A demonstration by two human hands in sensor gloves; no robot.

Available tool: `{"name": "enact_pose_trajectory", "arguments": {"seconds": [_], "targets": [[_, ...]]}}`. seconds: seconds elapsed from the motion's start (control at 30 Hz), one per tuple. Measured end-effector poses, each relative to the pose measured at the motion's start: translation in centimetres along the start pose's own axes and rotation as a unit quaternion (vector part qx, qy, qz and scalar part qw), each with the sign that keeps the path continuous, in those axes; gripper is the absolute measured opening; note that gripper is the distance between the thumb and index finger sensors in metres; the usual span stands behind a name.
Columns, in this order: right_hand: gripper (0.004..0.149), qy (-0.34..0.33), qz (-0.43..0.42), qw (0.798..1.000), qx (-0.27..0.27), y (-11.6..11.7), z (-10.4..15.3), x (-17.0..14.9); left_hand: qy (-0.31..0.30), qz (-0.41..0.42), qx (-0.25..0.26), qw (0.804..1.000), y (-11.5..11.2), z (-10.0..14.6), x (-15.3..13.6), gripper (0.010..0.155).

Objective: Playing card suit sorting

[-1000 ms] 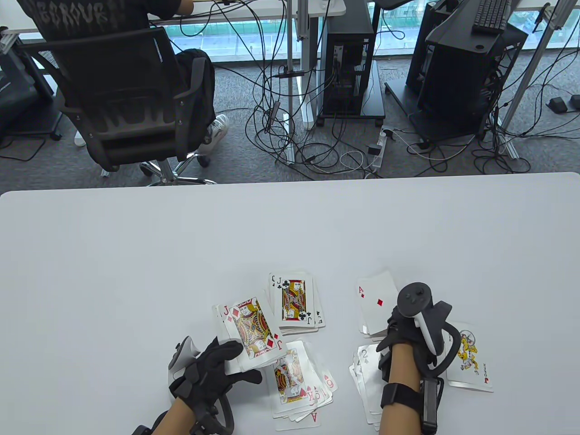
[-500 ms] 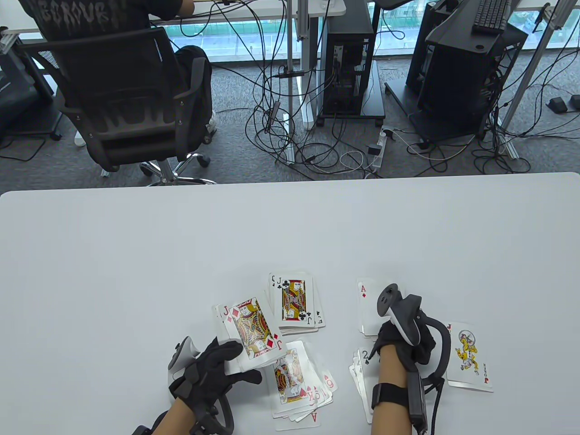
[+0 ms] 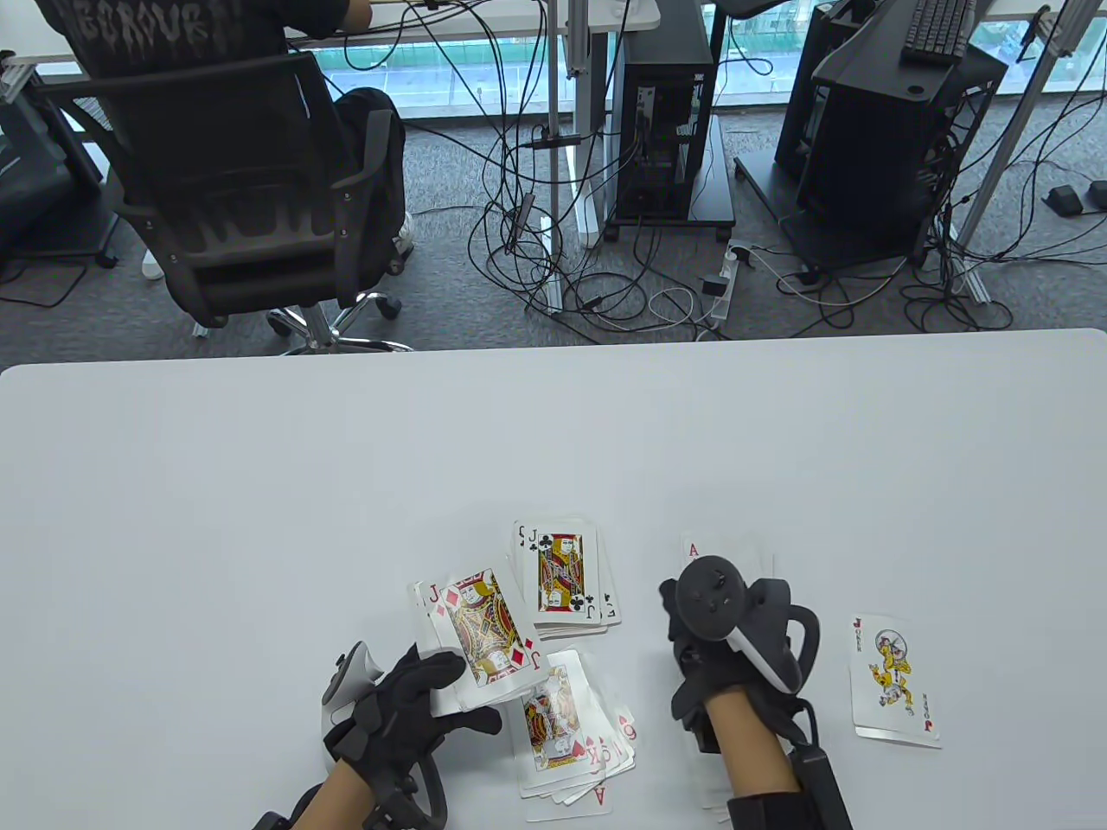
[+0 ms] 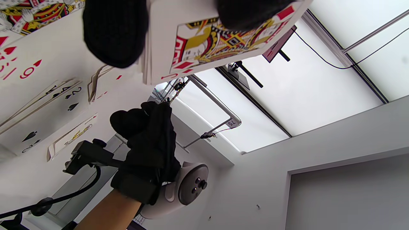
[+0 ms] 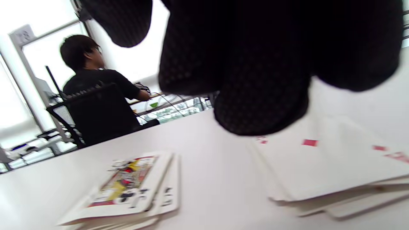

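White table [image 3: 259, 484] carries your suit piles, so your left hand [image 3: 406, 705] grips the unsorted deck [image 3: 476, 635] while your right hand [image 3: 718, 644] hovers near, grip unclear

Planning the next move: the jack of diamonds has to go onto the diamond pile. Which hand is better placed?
The right hand: it holds nothing and hangs over the diamond pile, while the left hand grips the deck showing the jack of diamonds.

Table view: bright, even daylight from windows [image 3: 484, 78] at the far side; tabletop [image 3: 259, 484] shows only soft, faint shadows under the hands, no glare. Sharp w/ slight wide-angle bend at edges. Left wrist view: sharp, ceiling panels blown out. Right wrist view: motion-blurred, backlit, glove fingers [image 5: 262, 80] near-black, out of focus.
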State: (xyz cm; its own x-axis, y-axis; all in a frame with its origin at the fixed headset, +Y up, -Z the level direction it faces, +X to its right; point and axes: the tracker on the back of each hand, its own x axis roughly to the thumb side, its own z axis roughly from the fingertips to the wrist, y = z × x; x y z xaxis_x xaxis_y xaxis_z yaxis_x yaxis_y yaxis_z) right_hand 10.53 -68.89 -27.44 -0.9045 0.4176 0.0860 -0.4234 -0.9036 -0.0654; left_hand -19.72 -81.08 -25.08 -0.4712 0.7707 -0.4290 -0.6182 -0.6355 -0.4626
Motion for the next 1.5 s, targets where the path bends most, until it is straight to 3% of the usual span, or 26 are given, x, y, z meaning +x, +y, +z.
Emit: {"name": "enact_pose_trajectory", "arguments": {"seconds": [0.2,0.37,0.5,0.63,0.83,1.0,1.23,1.5], "targets": [[0.063,-0.133,-0.124,0.983,0.004,4.0,2.7,5.1,0.003,0.000,0.002,1.000,0.0,0.0,-0.1,0.048],[0.082,-0.166,-0.111,0.979,0.028,6.4,3.5,7.0,0.003,0.001,0.001,1.000,0.0,0.0,-0.1,0.048],[0.079,-0.173,-0.092,0.981,-0.015,7.0,3.8,6.8,0.006,0.001,0.000,1.000,0.0,0.0,-0.2,0.048],[0.061,-0.157,-0.149,0.974,-0.069,7.0,4.1,6.0,0.011,-0.006,-0.001,1.000,0.0,0.0,-0.3,0.048],[0.042,-0.145,-0.204,0.965,-0.075,7.2,4.2,5.6,0.007,-0.004,-0.011,1.000,-0.1,-0.2,-0.3,0.048],[0.040,-0.130,-0.246,0.958,-0.065,7.6,4.1,5.3,0.009,-0.003,-0.017,1.000,-0.2,-0.2,-0.4,0.049],[0.042,-0.126,-0.207,0.968,-0.070,7.1,3.5,4.4,0.015,-0.008,-0.010,1.000,-0.2,-0.3,-0.4,0.048],[0.041,-0.043,-0.251,0.965,-0.061,2.8,1.3,0.6,0.008,0.000,-0.010,1.000,-0.2,-0.3,-0.3,0.048]]}}
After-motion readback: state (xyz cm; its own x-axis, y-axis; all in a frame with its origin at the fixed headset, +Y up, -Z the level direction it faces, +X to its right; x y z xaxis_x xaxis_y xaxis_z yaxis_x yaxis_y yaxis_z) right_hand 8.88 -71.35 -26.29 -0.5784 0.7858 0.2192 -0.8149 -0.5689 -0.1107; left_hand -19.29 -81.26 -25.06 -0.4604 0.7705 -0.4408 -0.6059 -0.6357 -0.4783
